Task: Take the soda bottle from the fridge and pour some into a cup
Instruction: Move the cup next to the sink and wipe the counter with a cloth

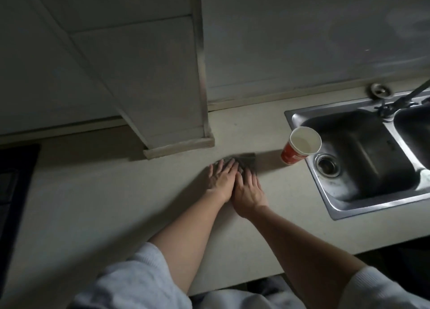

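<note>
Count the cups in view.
1. The red paper cup stands on the counter at the sink's left rim, right of the grey cloth. None looks hidden.

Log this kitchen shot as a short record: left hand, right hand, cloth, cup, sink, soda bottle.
left hand: flat on the cloth, fingers straight
right hand: flat on the cloth, beside the left hand
cloth: dark, spread on the counter
cup: red paper, upright, on the counter by the sink's left rim
sink: steel, tap at its back
soda bottle: not in view
</note>
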Motion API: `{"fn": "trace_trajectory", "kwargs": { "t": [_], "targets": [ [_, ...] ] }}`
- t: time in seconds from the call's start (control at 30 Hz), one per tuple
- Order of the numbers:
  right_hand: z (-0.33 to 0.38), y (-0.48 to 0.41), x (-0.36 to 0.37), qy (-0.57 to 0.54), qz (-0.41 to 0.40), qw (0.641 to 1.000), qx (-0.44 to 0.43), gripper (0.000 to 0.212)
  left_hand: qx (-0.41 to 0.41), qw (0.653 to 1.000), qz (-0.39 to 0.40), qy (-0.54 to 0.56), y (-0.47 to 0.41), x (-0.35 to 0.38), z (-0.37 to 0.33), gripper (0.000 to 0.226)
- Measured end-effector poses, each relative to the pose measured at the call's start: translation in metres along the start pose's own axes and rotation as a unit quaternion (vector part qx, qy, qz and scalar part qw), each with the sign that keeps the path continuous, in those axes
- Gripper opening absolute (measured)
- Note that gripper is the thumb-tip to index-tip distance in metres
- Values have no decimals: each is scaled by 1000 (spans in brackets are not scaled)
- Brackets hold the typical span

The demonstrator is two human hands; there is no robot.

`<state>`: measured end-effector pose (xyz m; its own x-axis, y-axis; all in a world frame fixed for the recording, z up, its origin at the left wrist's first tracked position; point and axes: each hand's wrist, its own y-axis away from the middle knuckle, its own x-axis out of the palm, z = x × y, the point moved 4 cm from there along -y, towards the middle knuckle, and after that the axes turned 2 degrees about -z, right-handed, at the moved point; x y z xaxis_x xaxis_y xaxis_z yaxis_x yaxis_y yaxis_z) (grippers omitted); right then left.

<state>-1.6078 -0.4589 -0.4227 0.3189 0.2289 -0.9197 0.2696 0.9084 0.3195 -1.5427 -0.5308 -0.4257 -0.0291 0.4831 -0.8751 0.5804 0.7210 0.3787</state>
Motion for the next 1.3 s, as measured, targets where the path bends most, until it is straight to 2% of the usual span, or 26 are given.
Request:
{"fn": "trace_trajectory", "kwargs": {
  "t": [0.1, 0.2, 0.27, 0.33, 0.37, 0.43, 0.53, 0.7, 0.83, 0.87, 1.07, 1.13, 1.2, 1.3],
  "targets": [
    [-15, -35, -13, 6, 18, 1000, -6, 85, -11, 999, -28, 17, -34, -12, -10, 52],
    [-22, -64, -24, 25, 31, 999, -16, 83, -37, 993, -78, 84, -49, -18, -17, 51],
    [-25, -83, -31, 29, 37, 999, -26, 78, -56, 983, -124, 122, -52, -25, -19, 48],
    [-26, -99, -38, 46, 20, 998, -46, 76, -95, 968, -209, 98, -55, -40, -21, 51],
    [-26, -106, -39, 57, 16, 997, -55, 76, -109, 964, -214, 111, -58, -44, -21, 52],
    [-26, -119, -43, 71, 27, 995, -60, 76, -110, 972, -181, 101, -68, -48, -23, 48],
    [-26, -140, -51, 107, 56, 991, -61, 83, -118, 969, -185, 114, -88, -52, -22, 40],
    [-20, -177, -60, 58, 50, 995, -68, 90, -145, 980, -135, 17, -126, -62, -3, 48],
    [-13, -193, -66, 43, 48, 995, -71, 91, -155, 984, -77, 40, -141, -70, 6, 49],
    [-11, -195, -67, 44, 47, 995, -70, 92, -158, 984, -81, 16, -145, -70, 10, 51],
    [-12, -197, -69, 29, 33, 996, -74, 92, -218, 972, -67, 54, -155, -81, 13, 54],
    [-19, -187, -71, -8, 0, 997, -72, 83, -209, 976, -64, 24, -153, -79, 9, 51],
    [-24, -177, -66, -19, -17, 997, -79, 71, -182, 978, -99, -3, -147, -72, 5, 51],
    [-23, -170, -56, 9, 16, 994, -105, 77, -147, 983, -108, -24, -125, -63, -5, 51]
  ]
}}
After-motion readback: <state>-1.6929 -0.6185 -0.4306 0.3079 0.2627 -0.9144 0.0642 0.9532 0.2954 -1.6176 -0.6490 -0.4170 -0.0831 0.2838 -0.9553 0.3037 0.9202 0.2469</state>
